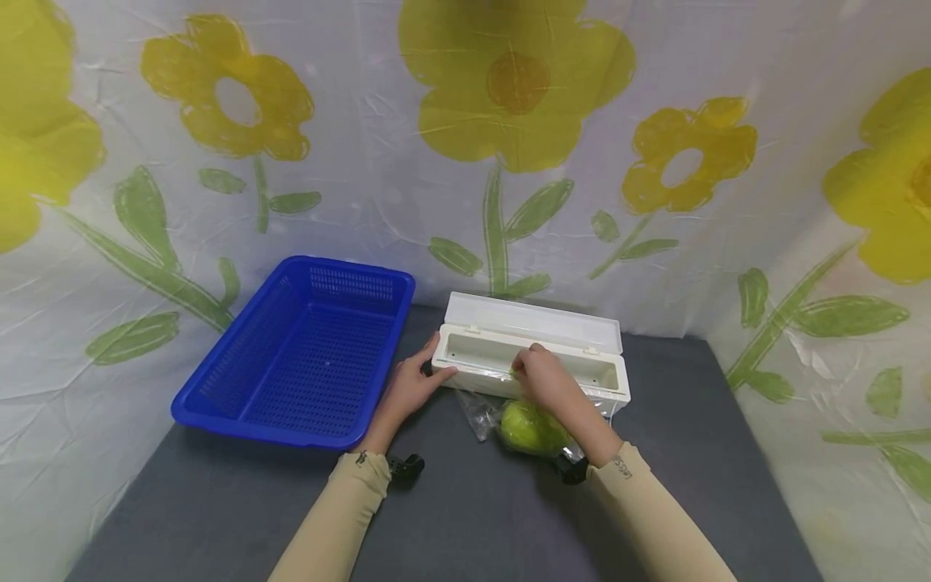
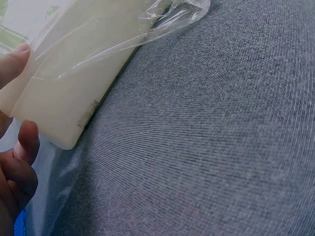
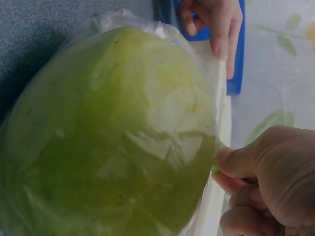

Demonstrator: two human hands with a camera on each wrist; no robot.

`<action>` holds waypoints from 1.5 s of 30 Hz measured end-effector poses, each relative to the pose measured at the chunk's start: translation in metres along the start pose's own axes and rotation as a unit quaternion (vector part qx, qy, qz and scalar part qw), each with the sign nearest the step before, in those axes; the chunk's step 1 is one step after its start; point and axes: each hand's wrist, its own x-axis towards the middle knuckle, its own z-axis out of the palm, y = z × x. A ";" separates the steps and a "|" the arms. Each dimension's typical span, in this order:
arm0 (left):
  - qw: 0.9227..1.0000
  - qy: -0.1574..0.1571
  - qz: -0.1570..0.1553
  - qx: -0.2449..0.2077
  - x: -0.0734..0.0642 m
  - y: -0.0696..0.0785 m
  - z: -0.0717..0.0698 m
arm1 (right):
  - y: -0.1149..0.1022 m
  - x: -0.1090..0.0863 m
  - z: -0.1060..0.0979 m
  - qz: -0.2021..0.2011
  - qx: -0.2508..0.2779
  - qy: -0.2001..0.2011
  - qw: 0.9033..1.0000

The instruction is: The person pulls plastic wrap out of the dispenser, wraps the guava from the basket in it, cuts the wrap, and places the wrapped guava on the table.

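Note:
A long white cling film box point(image 1: 476, 381) lies on the grey table with its lid point(image 1: 534, 318) folded back. My left hand point(image 1: 412, 382) grips the box's left end, thumb at the front edge and fingers behind. Clear film point(image 1: 478, 414) hangs over the front wall. Just before the box sits a large yellow-green fruit point(image 1: 529, 428), covered in that film. Above the fruit, my right hand point(image 1: 545, 378) pinches a small green slider point(image 3: 215, 168) between thumb and forefinger at the box's front edge. The right wrist view shows the wrapped fruit point(image 3: 118, 132) close by this hand.
A big blue plastic basket point(image 1: 291, 436) stands on the left, its right rim beside my left forearm. The grey cloth-covered table point(image 1: 465, 517) extends in front of the box. Behind it hangs a white curtain point(image 1: 349, 162) with yellow flowers.

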 end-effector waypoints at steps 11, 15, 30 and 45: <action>1.000 0.000 -0.009 0.002 -0.001 0.002 0.000 | 0.015 -0.010 -0.004 0.012 -0.008 0.001 1.000; 1.000 -0.001 -0.011 -0.001 0.000 0.003 0.000 | 0.017 -0.011 -0.005 0.002 -0.008 0.009 1.000; 1.000 0.008 -0.007 0.002 0.000 0.004 0.000 | 0.044 -0.029 -0.018 0.019 -0.024 0.002 1.000; 1.000 0.000 -0.028 -0.003 0.001 0.005 0.000 | 0.064 -0.037 -0.022 0.003 -0.033 0.005 0.999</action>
